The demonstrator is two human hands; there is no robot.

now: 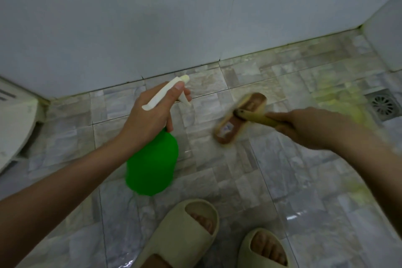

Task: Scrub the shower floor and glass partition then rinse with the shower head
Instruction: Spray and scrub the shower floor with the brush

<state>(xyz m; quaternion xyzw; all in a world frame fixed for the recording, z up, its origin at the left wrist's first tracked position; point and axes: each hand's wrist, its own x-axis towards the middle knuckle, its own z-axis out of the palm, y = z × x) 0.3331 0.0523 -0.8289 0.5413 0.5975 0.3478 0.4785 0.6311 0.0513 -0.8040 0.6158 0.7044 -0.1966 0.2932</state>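
2 hands busy: right hand (309,128) clenched round the scrub brush (239,118) handle, head down on the floor (282,180) left of the drain (384,105), long axis slanting wallward, left hand (152,113) gripping the spray bottle (152,163) further left.

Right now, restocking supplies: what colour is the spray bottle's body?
Bright green plastic spray bottle; head view.

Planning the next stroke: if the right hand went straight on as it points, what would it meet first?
Probably the trigger of the spray bottle in the left hand, with the brush leading; depth is unclear.
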